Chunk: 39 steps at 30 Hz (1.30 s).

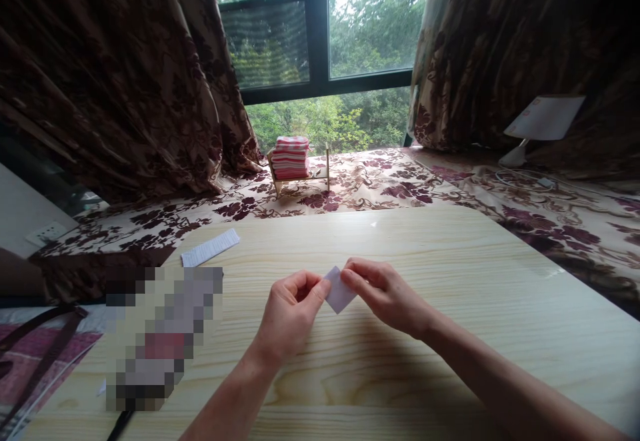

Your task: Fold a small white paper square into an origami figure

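Clock centred on the small paper square. Between 8 and 9, far out, a pixelated object (165, 341) is seen on the wooden table (450, 254); its contents cannot be told. A dark cable (120, 423) is run from its near end. Near 10, a white paper strip (211, 248) is laid flat, well apart from the hands. Just beside centre, 8 to 9, the left hand (291, 309): paper's left corner is pinched between thumb and curled fingers. At centre, the small paper square (337, 296) is held above the tabletop, tilted corner-down, between both hands. At 3, the right hand (383, 292): upper right edge is pinched by thumb and fingers.

Risks, judged: paper could be torn if the hands are pulled apart; an edge could be lost if either pinch is loosened; a crooked crease could be made by uneven thumb pressure.
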### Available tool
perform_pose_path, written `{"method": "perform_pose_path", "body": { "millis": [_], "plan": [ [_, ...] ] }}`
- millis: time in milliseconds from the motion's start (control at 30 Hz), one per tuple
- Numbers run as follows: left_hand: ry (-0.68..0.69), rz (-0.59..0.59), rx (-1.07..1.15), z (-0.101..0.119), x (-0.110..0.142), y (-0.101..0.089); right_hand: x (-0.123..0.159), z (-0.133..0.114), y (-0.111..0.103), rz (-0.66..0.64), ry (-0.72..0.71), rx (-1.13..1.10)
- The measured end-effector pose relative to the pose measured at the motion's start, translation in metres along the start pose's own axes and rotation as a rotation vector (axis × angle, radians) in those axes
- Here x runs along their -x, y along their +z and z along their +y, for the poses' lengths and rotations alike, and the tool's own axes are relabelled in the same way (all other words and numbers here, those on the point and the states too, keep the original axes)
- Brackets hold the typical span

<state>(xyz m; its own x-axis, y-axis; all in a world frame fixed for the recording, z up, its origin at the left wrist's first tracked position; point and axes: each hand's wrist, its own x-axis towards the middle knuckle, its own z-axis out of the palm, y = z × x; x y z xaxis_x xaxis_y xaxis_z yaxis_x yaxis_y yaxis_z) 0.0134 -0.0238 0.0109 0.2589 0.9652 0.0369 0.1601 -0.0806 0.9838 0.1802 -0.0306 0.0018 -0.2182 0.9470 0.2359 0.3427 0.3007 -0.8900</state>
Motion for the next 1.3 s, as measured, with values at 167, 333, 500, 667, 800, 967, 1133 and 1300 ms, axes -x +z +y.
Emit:
{"method": "perform_pose_path", "body": {
  "millis": [167, 333, 500, 667, 800, 967, 1133, 1300],
  "plan": [
    [0.021, 0.017, -0.054, -0.001, -0.001, 0.0, -0.002, 0.003, -0.001, 0.04, 0.034, -0.032],
    [0.051, -0.045, -0.084, -0.002, 0.001, 0.0, -0.001, -0.001, 0.001, 0.021, 0.02, -0.037],
    [0.09, -0.125, -0.132, -0.001, 0.002, 0.001, 0.003, -0.007, 0.003, 0.027, -0.064, 0.037],
    [0.089, -0.124, -0.149, -0.002, 0.002, -0.001, 0.0, -0.002, 0.001, 0.026, 0.084, -0.041],
    [0.063, -0.112, -0.115, -0.001, 0.003, -0.004, -0.001, -0.004, -0.001, 0.033, 0.069, -0.079],
    [0.081, -0.156, -0.129, 0.002, 0.003, -0.002, 0.0, -0.004, 0.0, 0.04, -0.011, 0.012],
    [0.062, -0.06, -0.104, 0.003, 0.004, 0.001, -0.004, 0.004, -0.007, 0.192, 0.119, -0.103],
    [0.021, 0.026, 0.034, 0.002, 0.001, -0.002, -0.001, -0.003, -0.001, -0.015, 0.073, -0.052]
  ]
}}
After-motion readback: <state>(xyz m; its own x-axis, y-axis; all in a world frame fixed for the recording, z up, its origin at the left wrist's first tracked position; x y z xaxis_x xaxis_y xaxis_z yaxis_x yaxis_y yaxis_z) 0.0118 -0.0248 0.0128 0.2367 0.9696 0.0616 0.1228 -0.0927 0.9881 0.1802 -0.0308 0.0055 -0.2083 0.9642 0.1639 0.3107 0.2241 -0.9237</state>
